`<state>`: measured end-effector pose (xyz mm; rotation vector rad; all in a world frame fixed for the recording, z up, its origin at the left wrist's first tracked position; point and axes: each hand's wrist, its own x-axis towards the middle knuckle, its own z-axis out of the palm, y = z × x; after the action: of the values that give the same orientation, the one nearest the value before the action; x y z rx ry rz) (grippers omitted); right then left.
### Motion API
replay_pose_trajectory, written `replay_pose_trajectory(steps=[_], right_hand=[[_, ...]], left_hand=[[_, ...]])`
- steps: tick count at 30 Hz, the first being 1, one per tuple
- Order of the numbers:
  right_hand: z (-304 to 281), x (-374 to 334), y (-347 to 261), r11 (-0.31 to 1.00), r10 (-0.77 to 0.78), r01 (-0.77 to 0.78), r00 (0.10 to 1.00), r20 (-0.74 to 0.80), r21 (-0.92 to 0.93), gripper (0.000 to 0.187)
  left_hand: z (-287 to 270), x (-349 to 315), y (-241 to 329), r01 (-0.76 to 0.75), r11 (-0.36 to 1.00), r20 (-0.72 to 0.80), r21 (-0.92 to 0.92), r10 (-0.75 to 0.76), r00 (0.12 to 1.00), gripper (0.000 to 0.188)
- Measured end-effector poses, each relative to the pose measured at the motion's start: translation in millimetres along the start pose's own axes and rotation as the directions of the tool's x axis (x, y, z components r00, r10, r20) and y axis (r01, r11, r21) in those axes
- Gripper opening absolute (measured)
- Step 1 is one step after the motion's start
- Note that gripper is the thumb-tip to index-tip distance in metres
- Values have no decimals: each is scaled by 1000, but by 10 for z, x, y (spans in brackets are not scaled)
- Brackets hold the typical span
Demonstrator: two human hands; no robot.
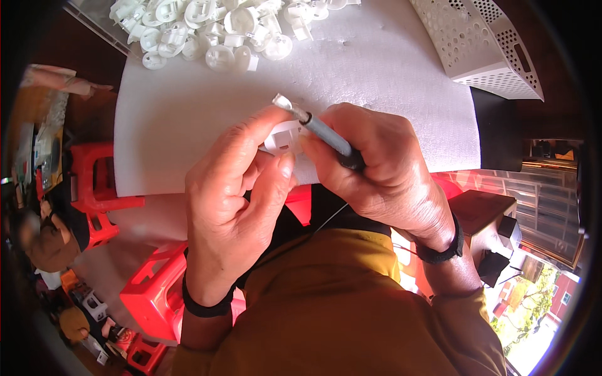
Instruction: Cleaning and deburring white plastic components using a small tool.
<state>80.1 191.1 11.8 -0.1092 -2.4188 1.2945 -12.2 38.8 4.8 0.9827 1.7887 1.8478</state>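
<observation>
My left hand (229, 194) pinches a small round white plastic part (283, 139) between thumb and fingers, just over the near side of the table. Part of its rim is hidden behind my fingers. In my right hand (385, 160) is a craft knife (329, 136) with a grey, pen-like handle and a metal tip. The tip points up and left, close to my left index finger, above the white part. My right thumb comes close to the part; whether it touches cannot be told.
A heap of similar white plastic parts (219, 28) lies at the far left of the white foam-covered table (376, 81). A perforated white basket (483, 44) stands at the far right. Red stools (153, 291) are at left. Another person (50, 241) sits farther left.
</observation>
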Motion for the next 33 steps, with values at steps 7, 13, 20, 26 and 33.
replay_pose_trajectory(steps=[7, 13, 20, 26, 33], right_hand=[[54, -39, 46, 973, -177, 173, 984, -14, -154, 21], [48, -64, 60, 966, -202, 194, 979, -25, -173, 22], [45, -70, 24, 959, -213, 207, 977, -10, -193, 28], [96, -89, -47, 954, -175, 179, 984, 41, -241, 29], [126, -70, -19, 943, -230, 220, 973, -9, -249, 22]], left_hand=[[-6, 15, -32, -39, 957, 15, 289, 36, 999, 30], [42, 9, -59, -98, 939, 8, 331, 101, 995, 31], [51, 10, -49, -82, 951, -16, 297, 91, 996, 28], [53, 10, -102, 38, 983, -62, 180, -28, 998, 23], [33, -61, -25, 80, 981, -51, 177, -72, 996, 26]])
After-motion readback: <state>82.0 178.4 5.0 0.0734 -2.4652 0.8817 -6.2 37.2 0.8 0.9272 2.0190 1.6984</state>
